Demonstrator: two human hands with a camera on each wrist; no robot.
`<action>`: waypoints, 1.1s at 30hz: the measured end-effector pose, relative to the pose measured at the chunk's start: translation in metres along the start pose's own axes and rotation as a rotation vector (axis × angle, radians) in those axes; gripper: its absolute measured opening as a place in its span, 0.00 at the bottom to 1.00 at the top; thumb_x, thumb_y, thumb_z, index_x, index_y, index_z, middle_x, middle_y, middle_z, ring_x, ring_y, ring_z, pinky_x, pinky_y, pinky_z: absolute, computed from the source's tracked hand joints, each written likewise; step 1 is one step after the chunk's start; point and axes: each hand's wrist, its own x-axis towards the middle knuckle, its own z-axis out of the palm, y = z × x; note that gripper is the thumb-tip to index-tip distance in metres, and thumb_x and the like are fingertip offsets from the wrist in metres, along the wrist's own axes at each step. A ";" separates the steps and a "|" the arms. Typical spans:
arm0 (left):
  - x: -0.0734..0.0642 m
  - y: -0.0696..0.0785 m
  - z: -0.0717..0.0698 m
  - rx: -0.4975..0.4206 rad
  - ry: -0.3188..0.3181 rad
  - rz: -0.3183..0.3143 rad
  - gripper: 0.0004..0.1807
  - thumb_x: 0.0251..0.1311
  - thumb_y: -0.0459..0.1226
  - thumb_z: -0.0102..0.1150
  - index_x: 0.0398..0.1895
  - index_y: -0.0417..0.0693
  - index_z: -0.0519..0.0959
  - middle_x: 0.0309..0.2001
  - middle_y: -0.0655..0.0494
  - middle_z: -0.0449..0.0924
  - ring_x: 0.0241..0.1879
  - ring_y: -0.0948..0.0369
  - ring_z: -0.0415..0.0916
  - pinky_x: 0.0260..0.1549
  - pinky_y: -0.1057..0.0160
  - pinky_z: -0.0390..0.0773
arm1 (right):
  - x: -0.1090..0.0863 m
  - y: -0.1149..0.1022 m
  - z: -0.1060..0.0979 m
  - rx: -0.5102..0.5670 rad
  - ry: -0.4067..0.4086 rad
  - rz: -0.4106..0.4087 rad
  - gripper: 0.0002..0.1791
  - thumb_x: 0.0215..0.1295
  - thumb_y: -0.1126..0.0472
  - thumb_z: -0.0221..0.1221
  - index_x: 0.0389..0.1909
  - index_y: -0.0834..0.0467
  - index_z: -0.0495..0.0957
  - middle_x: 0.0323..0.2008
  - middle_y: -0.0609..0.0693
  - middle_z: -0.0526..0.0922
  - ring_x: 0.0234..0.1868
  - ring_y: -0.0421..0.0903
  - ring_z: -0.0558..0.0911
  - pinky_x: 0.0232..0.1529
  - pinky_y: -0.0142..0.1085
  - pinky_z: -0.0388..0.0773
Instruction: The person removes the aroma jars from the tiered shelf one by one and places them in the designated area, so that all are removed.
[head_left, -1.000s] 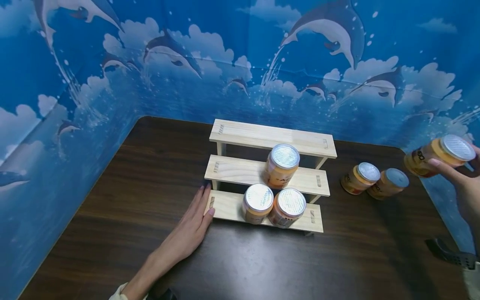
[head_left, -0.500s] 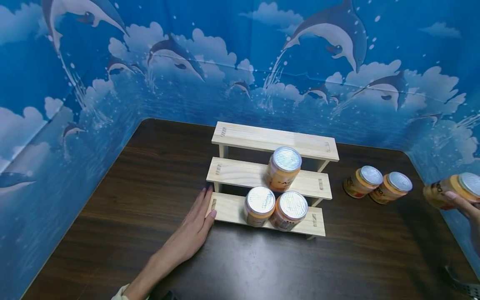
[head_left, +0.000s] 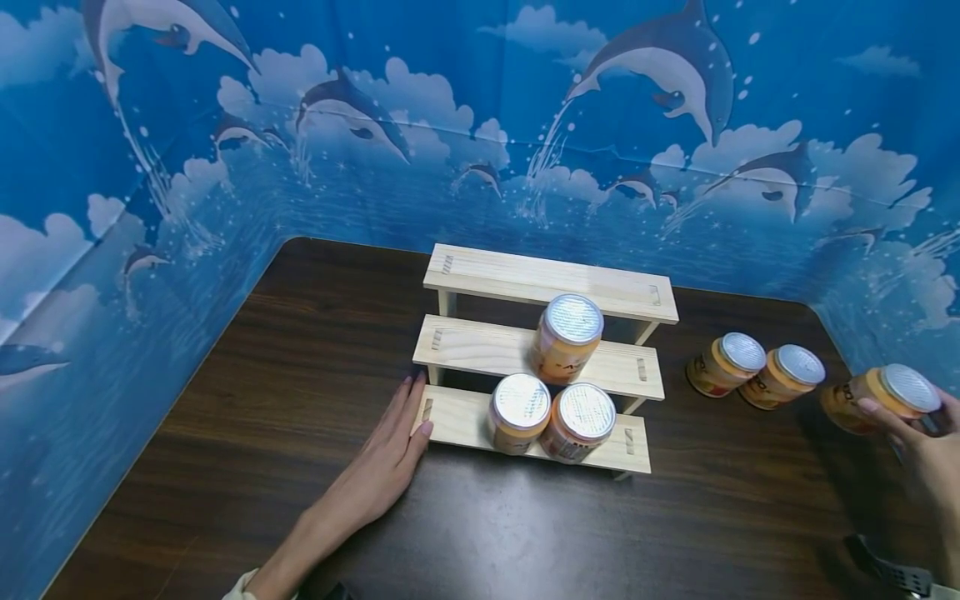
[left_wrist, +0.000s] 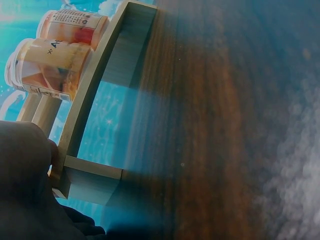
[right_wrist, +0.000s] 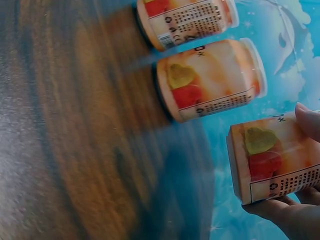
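One jar (head_left: 862, 402) is held near-upright by the right hand (head_left: 933, 450), well right of the stepped rack (head_left: 551, 273) (touched by the left hand (head_left: 384, 458), fingers straight).

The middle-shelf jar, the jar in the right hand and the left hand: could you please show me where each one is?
Middle-shelf jar (head_left: 568, 335), head view: front part of the lid.
Held jar (right_wrist: 275, 159), right wrist view: printed label.
Left hand (head_left: 381, 457), head view: back of the hand.

Smooth wooden rack (head_left: 487, 347), shiny metallic jar lids (head_left: 910, 388)
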 end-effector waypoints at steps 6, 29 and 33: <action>0.000 0.000 0.000 0.003 0.011 0.017 0.38 0.91 0.52 0.36 0.93 0.51 0.40 0.91 0.38 0.37 0.89 0.40 0.38 0.82 0.29 0.51 | 0.001 0.009 0.000 -0.355 -0.047 0.014 0.43 0.80 0.59 0.66 0.88 0.42 0.56 0.64 0.21 0.66 0.72 0.29 0.67 0.61 0.13 0.69; -0.001 0.000 0.000 -0.004 0.012 0.011 0.38 0.91 0.52 0.36 0.92 0.50 0.41 0.90 0.37 0.38 0.89 0.39 0.39 0.82 0.29 0.51 | 0.004 0.027 0.022 -0.386 -0.086 0.076 0.47 0.79 0.56 0.65 0.90 0.46 0.49 0.90 0.53 0.50 0.90 0.48 0.52 0.88 0.46 0.51; 0.000 0.000 0.000 -0.004 0.010 0.008 0.38 0.91 0.52 0.37 0.92 0.50 0.41 0.90 0.37 0.38 0.89 0.39 0.39 0.82 0.30 0.51 | 0.004 0.028 0.025 -0.378 -0.088 0.068 0.46 0.80 0.58 0.65 0.90 0.47 0.50 0.88 0.52 0.55 0.88 0.45 0.55 0.87 0.42 0.53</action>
